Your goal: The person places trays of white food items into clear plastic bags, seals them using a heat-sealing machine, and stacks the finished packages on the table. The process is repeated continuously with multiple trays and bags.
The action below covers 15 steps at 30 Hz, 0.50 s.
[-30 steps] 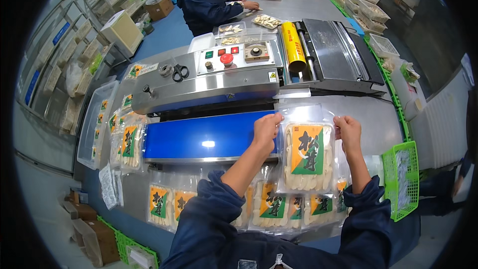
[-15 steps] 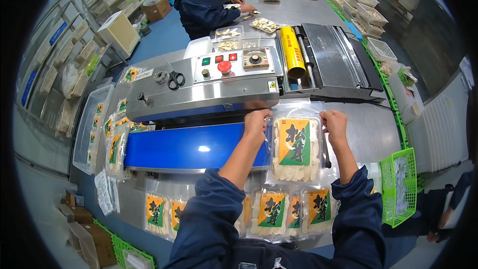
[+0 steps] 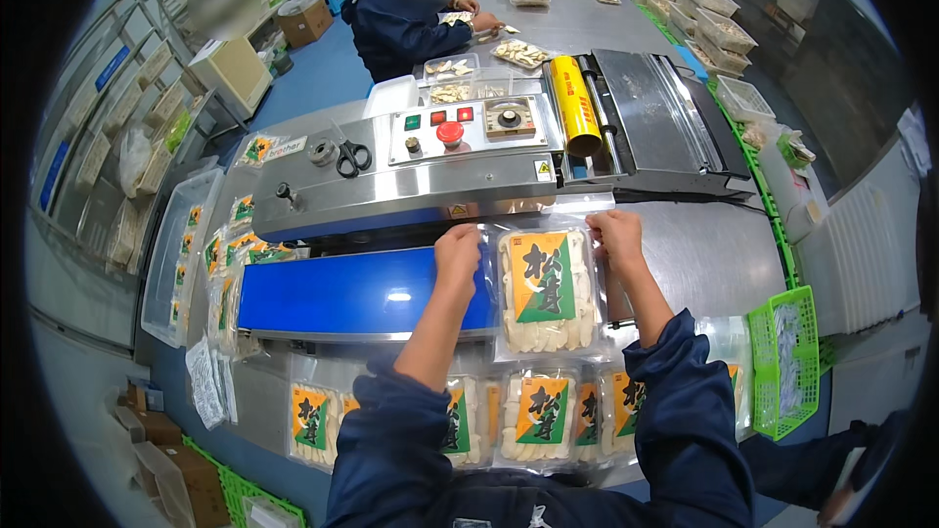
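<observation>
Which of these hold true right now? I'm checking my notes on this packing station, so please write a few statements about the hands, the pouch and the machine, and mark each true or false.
1. Both hands grip the top edge of one clear pouch. True: the left hand and the right hand hold its upper corners.
2. The pouch lies at the right end of the blue belt. True.
3. The scissors lie on the blue belt. False: they rest on top of the steel machine.
4. The green basket stands to the person's left. False: it is on the right.
5. More filled pouches lie along the table's near edge. True.
</observation>
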Each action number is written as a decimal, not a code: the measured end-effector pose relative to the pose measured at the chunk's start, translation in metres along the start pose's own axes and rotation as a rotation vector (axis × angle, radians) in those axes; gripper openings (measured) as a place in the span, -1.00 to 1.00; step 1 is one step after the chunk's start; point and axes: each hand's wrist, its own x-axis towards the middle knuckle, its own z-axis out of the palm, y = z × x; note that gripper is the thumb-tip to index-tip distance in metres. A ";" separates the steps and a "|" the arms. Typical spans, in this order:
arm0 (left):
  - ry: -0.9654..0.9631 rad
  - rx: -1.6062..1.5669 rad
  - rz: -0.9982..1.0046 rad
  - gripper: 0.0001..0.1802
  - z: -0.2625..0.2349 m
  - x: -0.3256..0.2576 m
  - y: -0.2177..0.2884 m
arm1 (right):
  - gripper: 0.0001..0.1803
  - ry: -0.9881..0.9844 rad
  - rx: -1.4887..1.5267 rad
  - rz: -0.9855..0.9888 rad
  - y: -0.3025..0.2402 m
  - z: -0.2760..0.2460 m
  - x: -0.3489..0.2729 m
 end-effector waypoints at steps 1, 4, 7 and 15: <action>0.030 0.061 0.088 -0.81 -0.012 -0.006 0.000 | -0.84 -0.010 0.010 0.007 -0.003 0.006 -0.002; 0.087 0.149 0.393 -0.80 -0.050 -0.051 0.007 | -0.82 0.004 0.008 -0.008 -0.004 0.018 -0.004; 0.141 0.290 0.534 -0.84 -0.086 -0.100 0.000 | -0.82 -0.005 0.008 -0.012 -0.002 0.031 -0.005; -0.025 0.339 0.426 -0.88 -0.115 -0.183 -0.059 | -0.79 -0.157 -0.072 -0.180 0.004 0.050 -0.016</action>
